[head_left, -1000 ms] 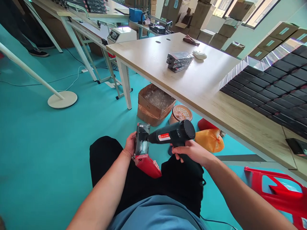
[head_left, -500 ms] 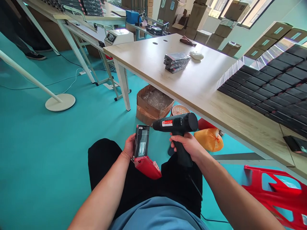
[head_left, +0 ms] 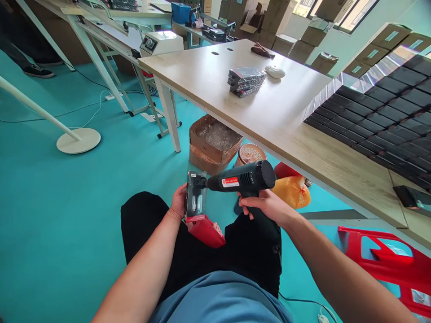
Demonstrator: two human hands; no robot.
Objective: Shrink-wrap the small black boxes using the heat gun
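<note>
Heat gun gripped in right hand, box in left hand.

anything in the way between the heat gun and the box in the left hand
Nothing visible. The heat gun in the right hand has its nozzle right at the box held by the left hand, with no object between them. This view can't show whether they touch.

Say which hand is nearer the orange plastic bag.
Right: the right hand sits close beside the orange plastic bag, while the left hand is farther off, beyond the heat gun's nozzle.
</note>
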